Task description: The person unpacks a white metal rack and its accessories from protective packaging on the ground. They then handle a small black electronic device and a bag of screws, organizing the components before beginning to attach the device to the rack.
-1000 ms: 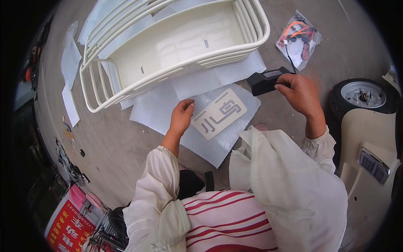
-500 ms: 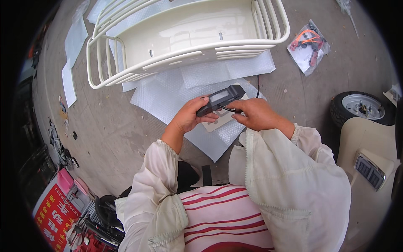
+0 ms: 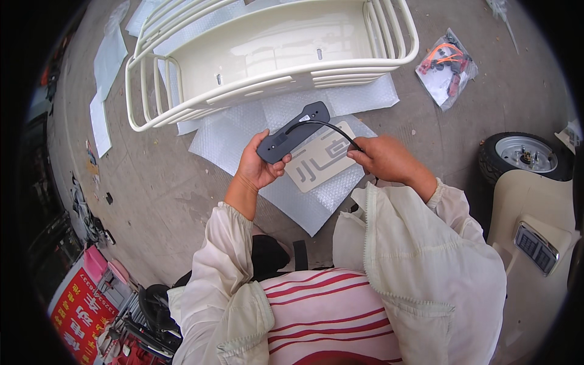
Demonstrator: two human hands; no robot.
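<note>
A long dark grey plastic unit with widened ends is tilted with its back face up, showing screws and a small white label. My left hand grips its lower left end, thumb on top and fingers underneath. From the back of the unit a black cable arches over to the right. My right hand pinches that cable some way from the unit; the cable's tail hangs below the fingers. Under both hands a flat cream plate with grey markings lies on bubble wrap on the floor.
A large cream metal basket with tube rails rests on more wrap ahead. At the right are a clear bag of orange and red parts, a small wheel and a cream body panel. A red sign stands lower left.
The unit has been turned over, so its windowed front no longer shows and its back does. My right hand has moved right along the cable, away from the unit, uncovering the cream plate.
</note>
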